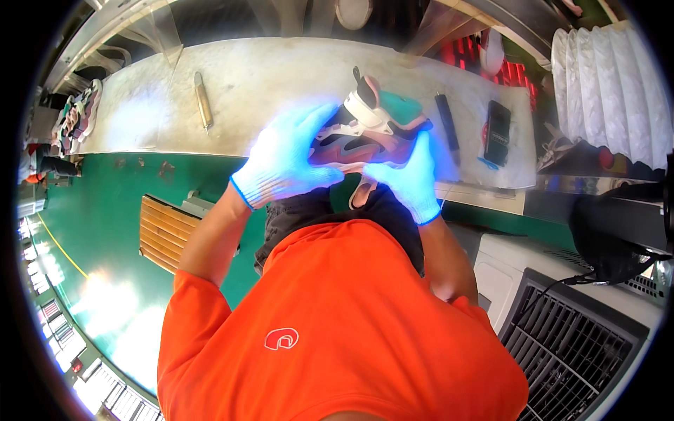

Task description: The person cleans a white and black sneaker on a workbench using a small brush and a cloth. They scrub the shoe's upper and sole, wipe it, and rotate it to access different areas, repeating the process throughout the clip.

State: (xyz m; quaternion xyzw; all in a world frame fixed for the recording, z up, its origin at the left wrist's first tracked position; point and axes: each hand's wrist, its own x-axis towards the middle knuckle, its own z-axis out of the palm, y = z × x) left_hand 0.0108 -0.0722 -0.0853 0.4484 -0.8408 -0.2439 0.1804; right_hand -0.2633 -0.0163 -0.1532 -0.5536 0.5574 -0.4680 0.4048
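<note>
A multicoloured sneaker [358, 146] in pink, grey, white and teal is held between my hands at the near edge of the worktable [260, 70]. My left hand [281, 158], in a pale knitted glove with a blue cuff, grips one end, its thumb low along the side. Gloved the same way, my right hand [411, 184] grasps the other end near the teal part, thumb along the lower edge. The far fingers of both hands are partly hidden. Just below the sneaker, a pale pink looped piece [362, 194] shows above my lap.
A wooden-handled tool [203, 102] lies on the table's left part. On the right are a dark slim tool [446, 119] and a phone [498, 130]. Several shoes [84, 116] stand far left. A slatted stool [167, 231], white duct [607, 91] and grilled machine [572, 344] surround me.
</note>
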